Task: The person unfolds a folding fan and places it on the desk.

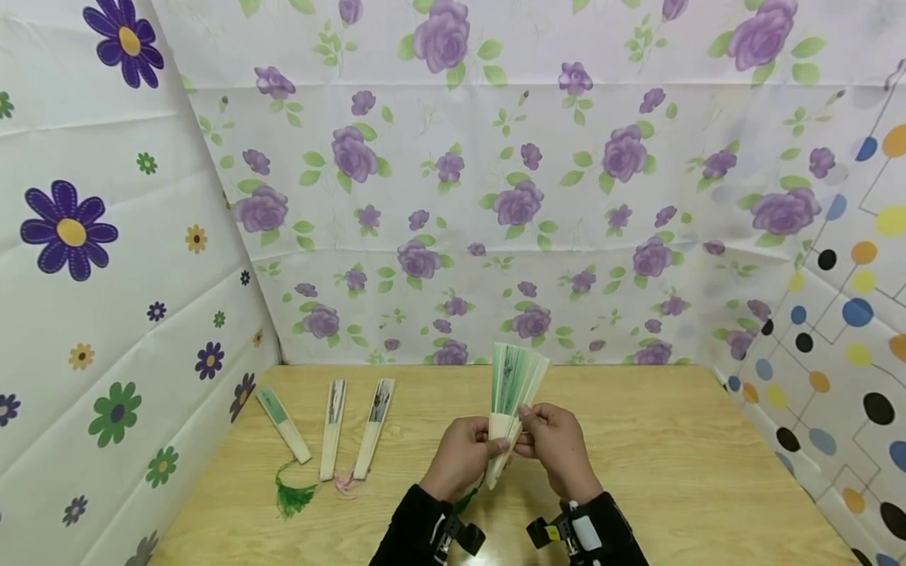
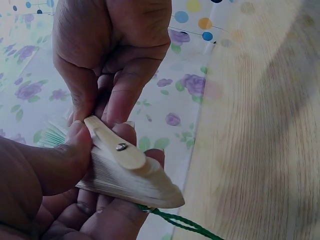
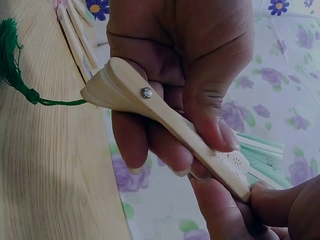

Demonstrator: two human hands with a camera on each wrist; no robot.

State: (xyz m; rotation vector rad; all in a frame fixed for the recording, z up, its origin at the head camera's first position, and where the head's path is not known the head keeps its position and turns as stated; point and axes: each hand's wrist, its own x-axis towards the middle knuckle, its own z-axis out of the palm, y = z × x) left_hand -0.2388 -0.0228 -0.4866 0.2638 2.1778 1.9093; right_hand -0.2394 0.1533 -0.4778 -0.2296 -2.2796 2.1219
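Both hands hold a partly spread green folding fan (image 1: 517, 381) upright over the table, its pale ribs fanned at the top. My left hand (image 1: 462, 454) grips the ribs lower down, thumb across the front. My right hand (image 1: 559, 446) pinches the outer guard stick on the right side, as the right wrist view also shows with its fingertips (image 3: 270, 200) at the stick's end. A metal rivet (image 2: 121, 147) joins the ribs near the fan's base. From that base hangs a green cord with a tassel (image 3: 12, 62).
Three folded fans lie at the left of the wooden table (image 1: 658, 456): a green one (image 1: 281, 420) with a green tassel (image 1: 293, 497), and two pale ones (image 1: 331, 432) (image 1: 373, 431) with a pink tassel (image 1: 347, 484). Patterned cloths (image 1: 453, 204) enclose the back and sides.
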